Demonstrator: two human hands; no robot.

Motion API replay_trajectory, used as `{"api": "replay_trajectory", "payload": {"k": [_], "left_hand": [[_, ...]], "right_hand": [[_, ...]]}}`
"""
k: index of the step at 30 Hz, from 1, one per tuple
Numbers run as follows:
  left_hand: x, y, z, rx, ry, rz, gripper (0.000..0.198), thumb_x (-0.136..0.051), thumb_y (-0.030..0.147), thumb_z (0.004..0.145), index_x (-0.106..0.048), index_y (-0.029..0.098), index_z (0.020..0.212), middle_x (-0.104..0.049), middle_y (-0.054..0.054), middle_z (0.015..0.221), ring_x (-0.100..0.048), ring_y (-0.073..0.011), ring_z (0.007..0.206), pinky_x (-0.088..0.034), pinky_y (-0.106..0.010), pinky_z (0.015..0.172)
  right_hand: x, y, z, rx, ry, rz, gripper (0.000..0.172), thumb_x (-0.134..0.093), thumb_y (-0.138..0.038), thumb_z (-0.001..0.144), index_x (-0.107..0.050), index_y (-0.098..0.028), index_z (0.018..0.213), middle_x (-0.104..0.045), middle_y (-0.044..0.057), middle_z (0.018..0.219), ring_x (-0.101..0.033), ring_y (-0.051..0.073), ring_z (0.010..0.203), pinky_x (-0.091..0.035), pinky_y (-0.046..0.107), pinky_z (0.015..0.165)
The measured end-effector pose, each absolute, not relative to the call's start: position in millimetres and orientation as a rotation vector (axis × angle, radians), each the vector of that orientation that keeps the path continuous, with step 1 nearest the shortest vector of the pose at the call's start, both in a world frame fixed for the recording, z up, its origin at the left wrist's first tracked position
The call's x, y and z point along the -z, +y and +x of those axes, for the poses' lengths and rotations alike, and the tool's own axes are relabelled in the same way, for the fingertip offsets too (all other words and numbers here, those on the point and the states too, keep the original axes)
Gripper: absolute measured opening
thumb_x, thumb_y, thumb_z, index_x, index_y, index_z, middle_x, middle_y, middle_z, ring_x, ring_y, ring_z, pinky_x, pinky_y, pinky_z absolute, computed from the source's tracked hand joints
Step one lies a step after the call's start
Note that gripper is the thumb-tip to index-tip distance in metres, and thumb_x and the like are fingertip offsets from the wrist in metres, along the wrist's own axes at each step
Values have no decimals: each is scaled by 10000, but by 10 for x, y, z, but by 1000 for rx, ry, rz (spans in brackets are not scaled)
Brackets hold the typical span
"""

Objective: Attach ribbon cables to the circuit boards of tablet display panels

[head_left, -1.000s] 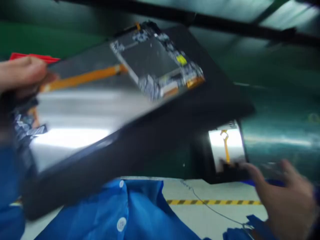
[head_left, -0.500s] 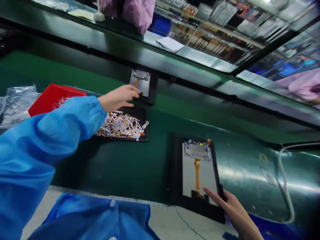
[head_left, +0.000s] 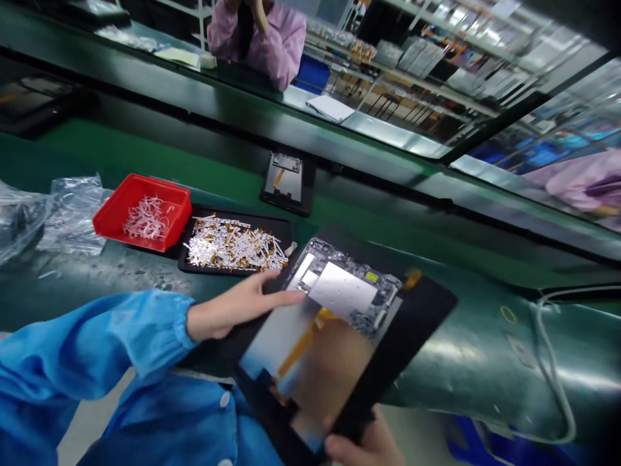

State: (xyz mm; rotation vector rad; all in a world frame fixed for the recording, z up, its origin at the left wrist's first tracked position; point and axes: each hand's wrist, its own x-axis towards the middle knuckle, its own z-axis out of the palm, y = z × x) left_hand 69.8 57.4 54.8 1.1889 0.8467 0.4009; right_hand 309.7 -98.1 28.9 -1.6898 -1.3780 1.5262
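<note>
A black tablet tray (head_left: 412,323) with an opened tablet back (head_left: 334,323) in it is lifted off the green belt and tilted. The board, a metal shield and an orange flex cable show. My left hand (head_left: 237,307) lies along the tray's left edge, fingers stretched and pressed against it. My right hand (head_left: 363,446) grips the tray's near bottom edge, thumb on top; most of that hand is out of frame. Both sleeves are blue.
A second tablet (head_left: 287,181) lies farther up the green conveyor (head_left: 145,155). A red bin (head_left: 145,217) and a black tray (head_left: 237,249) hold several small strips. Plastic bags (head_left: 72,204) lie at left. A white cable (head_left: 553,362) runs at right. A person in pink (head_left: 264,35) sits opposite.
My left hand has come back from the far tablet on the belt to the near tray. The near tray has been lifted off the belt and turned, held by my right hand.
</note>
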Motion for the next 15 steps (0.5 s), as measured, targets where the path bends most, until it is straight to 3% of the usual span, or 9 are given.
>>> {"api": "replay_trajectory", "payload": {"k": [3, 4, 6, 7, 9, 12, 15], "left_hand": [[-607, 740, 228, -431, 895, 1342, 503, -694, 595, 775, -557, 203, 1060, -663, -6, 983, -632, -167, 879, -496, -231, 708], [-613, 789, 51, -403, 898, 1410, 469, -732, 573, 748, -575, 193, 973, -646, 17, 889, -611, -148, 801, -463, -210, 654], [-588, 839, -262, -296, 894, 1550, 432, -777, 543, 710, -599, 170, 833, -607, 37, 747, -568, -126, 682, -391, -192, 563], [-558, 837, -377, -236, 894, 1622, 422, -787, 535, 702, -615, 162, 799, -601, 39, 710, -557, -122, 647, -364, -192, 537], [-471, 791, -494, -145, 908, 1768, 404, -796, 522, 703, -666, 159, 826, -630, 31, 714, -567, -128, 627, -348, -198, 525], [-353, 685, -415, -130, 947, 1999, 409, -790, 485, 741, -703, 190, 1010, -689, -5, 879, -628, -159, 745, -421, -213, 627], [-342, 658, -223, -220, 1003, 2236, 260, -677, 392, 872, -698, 202, 1050, -654, -63, 1060, -612, -204, 954, -457, -287, 847]], "right_hand": [[-462, -743, 2938, -1761, -1809, -1474, 423, -857, -543, 603, -739, -260, 893, -700, 32, 837, -655, 179, 708, -556, 252, 658], [-507, -667, 2967, -1810, -1866, -1485, 423, -833, -504, 664, -727, -274, 1003, -689, 20, 846, -625, 141, 645, -521, 207, 567], [-552, -543, 3091, -1741, -1819, -1593, 318, -661, -501, 846, -685, -251, 1041, -579, -26, 687, -461, 70, 432, -345, 160, 367], [-553, -489, 3157, -1631, -1796, -1643, 296, -589, -495, 898, -668, -232, 1009, -512, -45, 635, -390, 55, 392, -281, 160, 344], [-539, -377, 3232, -1407, -1769, -1715, 311, -493, -483, 956, -634, -208, 927, -398, -74, 554, -336, 54, 376, -268, 172, 368], [-535, -158, 3145, -1140, -1863, -1704, 315, -475, -448, 969, -642, -190, 898, -433, -63, 547, -422, 78, 424, -370, 201, 449], [-556, 88, 2930, -959, -2029, -1564, 293, -523, -409, 946, -695, -181, 884, -597, 22, 745, -573, 113, 600, -462, 223, 541]]}}
